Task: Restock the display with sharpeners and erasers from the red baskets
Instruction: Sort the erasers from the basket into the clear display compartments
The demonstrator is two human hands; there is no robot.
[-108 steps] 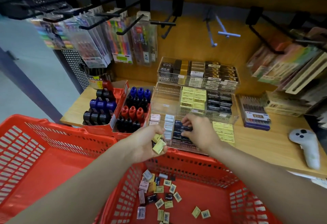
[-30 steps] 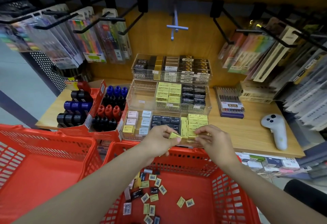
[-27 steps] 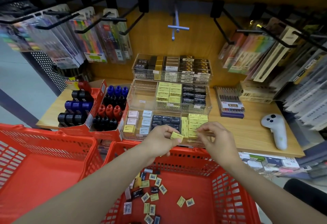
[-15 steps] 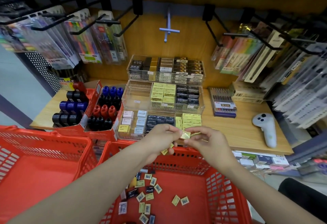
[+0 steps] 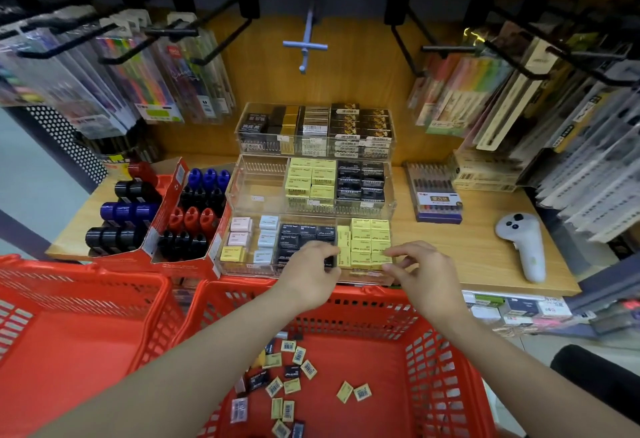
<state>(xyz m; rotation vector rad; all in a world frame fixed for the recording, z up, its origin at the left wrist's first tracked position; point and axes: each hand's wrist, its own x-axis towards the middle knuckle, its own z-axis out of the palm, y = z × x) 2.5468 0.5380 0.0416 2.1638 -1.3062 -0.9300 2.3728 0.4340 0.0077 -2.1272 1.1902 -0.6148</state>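
I see the wooden shelf (image 5: 485, 264) stretching ahead of both hands, and below my wrists the two red baskets: the right basket (image 5: 433, 351) sits under my forearms, the left basket (image 5: 79, 333) off beyond my left arm. On the floor of the right basket, beneath and between my arms, lie loose erasers (image 5: 291, 385), yellow and black, scattered flat.

Just ahead of my fingers stands the clear tiered display (image 5: 311, 202). Its front tier holds pastel erasers beyond my left hand, black erasers (image 5: 301, 235) directly past my left knuckles, and yellow erasers (image 5: 369, 240) between the two hands.

My left hand (image 5: 311, 271) rests at the front tier with fingers curled down over the black erasers; I cannot tell whether it holds anything. My right hand (image 5: 420, 273) hovers beside the yellow erasers, thumb and fingertips drawn near each other, and I cannot tell if they pinch something.

Left of my left hand sit red cartons of sharpeners (image 5: 190, 216). Right of my right hand lies a white controller (image 5: 523, 247).
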